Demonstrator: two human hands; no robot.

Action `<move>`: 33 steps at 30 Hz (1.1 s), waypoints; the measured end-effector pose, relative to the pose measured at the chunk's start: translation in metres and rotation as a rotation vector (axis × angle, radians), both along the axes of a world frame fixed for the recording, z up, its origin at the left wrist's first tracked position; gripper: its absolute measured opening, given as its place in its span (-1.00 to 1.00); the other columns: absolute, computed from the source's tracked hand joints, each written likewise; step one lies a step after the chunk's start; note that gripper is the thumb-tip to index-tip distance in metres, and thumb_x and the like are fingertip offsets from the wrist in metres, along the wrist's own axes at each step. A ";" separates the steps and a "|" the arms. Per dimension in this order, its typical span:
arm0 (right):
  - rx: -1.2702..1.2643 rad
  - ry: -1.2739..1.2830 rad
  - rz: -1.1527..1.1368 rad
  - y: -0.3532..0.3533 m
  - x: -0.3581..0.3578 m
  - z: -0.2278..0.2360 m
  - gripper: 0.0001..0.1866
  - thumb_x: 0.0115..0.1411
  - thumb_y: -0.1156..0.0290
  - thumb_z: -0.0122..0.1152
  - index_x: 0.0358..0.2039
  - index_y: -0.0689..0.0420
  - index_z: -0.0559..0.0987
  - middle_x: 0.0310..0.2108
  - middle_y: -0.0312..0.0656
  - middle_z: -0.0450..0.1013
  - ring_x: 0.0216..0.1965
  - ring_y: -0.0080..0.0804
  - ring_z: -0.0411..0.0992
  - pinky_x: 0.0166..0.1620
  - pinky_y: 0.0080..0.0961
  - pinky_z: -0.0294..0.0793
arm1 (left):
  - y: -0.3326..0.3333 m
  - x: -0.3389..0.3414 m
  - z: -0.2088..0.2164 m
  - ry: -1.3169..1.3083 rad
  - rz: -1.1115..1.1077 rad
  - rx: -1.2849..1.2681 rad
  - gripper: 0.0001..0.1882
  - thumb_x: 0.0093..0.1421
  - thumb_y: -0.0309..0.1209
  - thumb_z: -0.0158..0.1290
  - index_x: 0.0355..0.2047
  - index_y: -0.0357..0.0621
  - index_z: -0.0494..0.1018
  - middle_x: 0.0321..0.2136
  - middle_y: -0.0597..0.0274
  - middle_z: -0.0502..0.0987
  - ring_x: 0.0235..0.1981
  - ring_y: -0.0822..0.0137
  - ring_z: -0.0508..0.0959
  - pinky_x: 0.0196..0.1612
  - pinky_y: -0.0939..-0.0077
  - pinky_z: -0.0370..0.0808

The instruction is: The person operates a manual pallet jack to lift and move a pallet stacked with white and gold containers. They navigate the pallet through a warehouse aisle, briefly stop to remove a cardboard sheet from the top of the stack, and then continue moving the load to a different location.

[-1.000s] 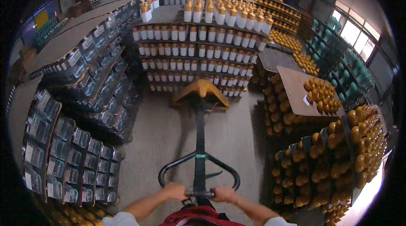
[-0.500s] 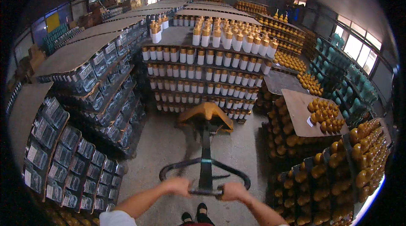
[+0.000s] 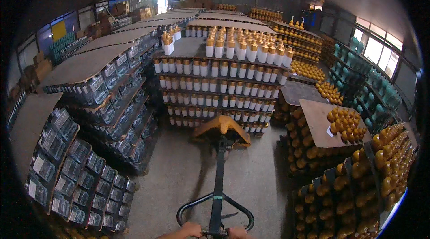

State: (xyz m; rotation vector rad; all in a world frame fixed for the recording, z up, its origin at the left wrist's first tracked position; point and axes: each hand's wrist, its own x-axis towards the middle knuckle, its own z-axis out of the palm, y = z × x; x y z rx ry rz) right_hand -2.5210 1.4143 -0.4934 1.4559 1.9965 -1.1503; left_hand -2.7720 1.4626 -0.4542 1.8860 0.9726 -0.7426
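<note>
"Where the view cuts off at six o'clock, what are the hands doing?"

"Left hand (image 3: 191, 229) and right hand (image 3: 238, 232) grasp the crossbar (image 3: 214, 233); fingers probably curled round it, though cropped."

"And the pallet jack (image 3: 219, 172)?"

"Runs from six up to centre, yellow body before stacked white bottles (image 3: 233, 70) at twelve. Clear glassware (image 3: 83, 176) at eight, amber vessels (image 3: 356, 168) at four."

The scene is viewed from head height through a fisheye (corners blackened), angled forward and down, with the pallet jack (image 3: 219, 172) near, white-and-gold bottles (image 3: 224, 70) farther off.
</note>
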 end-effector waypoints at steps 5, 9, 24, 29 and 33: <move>0.073 -0.016 -0.060 0.045 0.022 0.105 -0.48 -0.06 -0.11 0.15 -0.26 0.08 0.54 -0.34 -0.06 0.50 -0.30 -0.06 0.47 -0.26 -0.18 0.44 | 0.059 0.010 0.086 -0.149 -0.121 0.213 -0.48 -0.13 0.05 0.10 -0.64 -0.28 0.48 -0.63 0.03 0.50 -0.56 0.10 0.49 -0.50 0.17 0.39; 0.328 0.028 -0.104 0.154 0.042 0.251 -0.46 -0.13 -0.08 0.23 -0.23 0.05 0.56 -0.35 -0.08 0.52 -0.31 -0.15 0.49 -0.24 -0.27 0.46 | 0.170 0.033 0.200 -0.192 -0.041 0.309 -0.49 -0.20 0.00 0.17 -0.50 -0.28 0.49 -0.59 0.06 0.52 -0.61 0.16 0.49 -0.51 0.25 0.42; 0.084 -0.045 -0.050 -0.028 -0.014 0.046 -0.61 -0.05 0.03 0.05 -0.28 -0.04 0.57 -0.39 -0.06 0.52 -0.34 -0.08 0.49 -0.28 -0.15 0.46 | -0.015 -0.002 -0.009 0.047 -0.064 0.125 -0.61 -0.10 -0.14 0.00 -0.36 -0.16 0.55 -0.41 0.02 0.56 -0.34 -0.01 0.55 -0.26 0.12 0.46; 0.109 -0.086 -0.091 -0.029 -0.010 0.019 -0.65 -0.08 0.08 0.07 -0.32 -0.05 0.59 -0.39 -0.06 0.52 -0.32 -0.07 0.50 -0.26 -0.15 0.48 | -0.015 0.003 -0.003 0.087 -0.069 0.193 -0.62 -0.13 -0.18 0.02 -0.39 -0.19 0.56 -0.33 -0.05 0.56 -0.27 0.02 0.56 -0.22 0.16 0.48; 0.117 -0.138 -0.099 -0.031 -0.012 0.022 -0.68 -0.08 0.12 0.07 -0.32 -0.08 0.60 -0.37 -0.06 0.52 -0.30 -0.06 0.50 -0.23 -0.15 0.48 | -0.018 0.001 -0.001 0.095 -0.047 0.210 -0.62 -0.15 -0.19 0.02 -0.38 -0.19 0.56 -0.34 -0.05 0.56 -0.27 0.01 0.56 -0.23 0.16 0.48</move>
